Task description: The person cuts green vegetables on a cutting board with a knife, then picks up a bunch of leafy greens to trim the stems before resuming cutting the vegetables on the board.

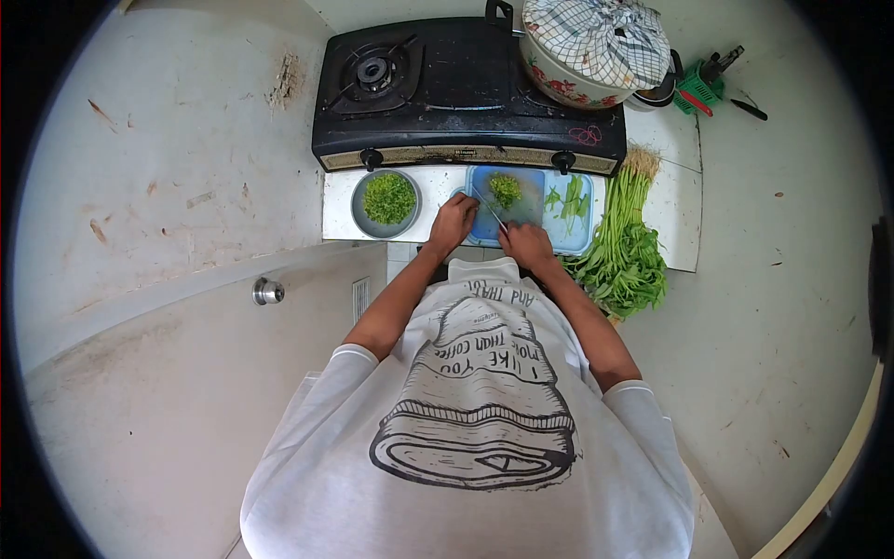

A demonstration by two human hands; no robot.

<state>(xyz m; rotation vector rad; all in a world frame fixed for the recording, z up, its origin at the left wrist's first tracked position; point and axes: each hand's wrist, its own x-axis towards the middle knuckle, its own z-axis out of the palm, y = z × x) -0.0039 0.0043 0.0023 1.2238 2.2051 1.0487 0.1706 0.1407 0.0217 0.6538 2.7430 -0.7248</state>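
My right hand is closed around the handle of a knife, whose thin blade slants up and left over a blue cutting board. At the board's left edge, my left hand has its fingers curled near the blade's tip; what they grip, if anything, is too small to make out. Just beyond the blade lies a small heap of chopped greens. To the left, a grey bowl holds more finely chopped greens. Cut green stems and leaves rest in a clear tray on the right.
A large bunch of leafy greens with roots hangs over the counter's front edge at right. Behind stands a black gas stove bearing a floral pot under a checked cloth. A green basket holds utensils. The wall is close on the left.
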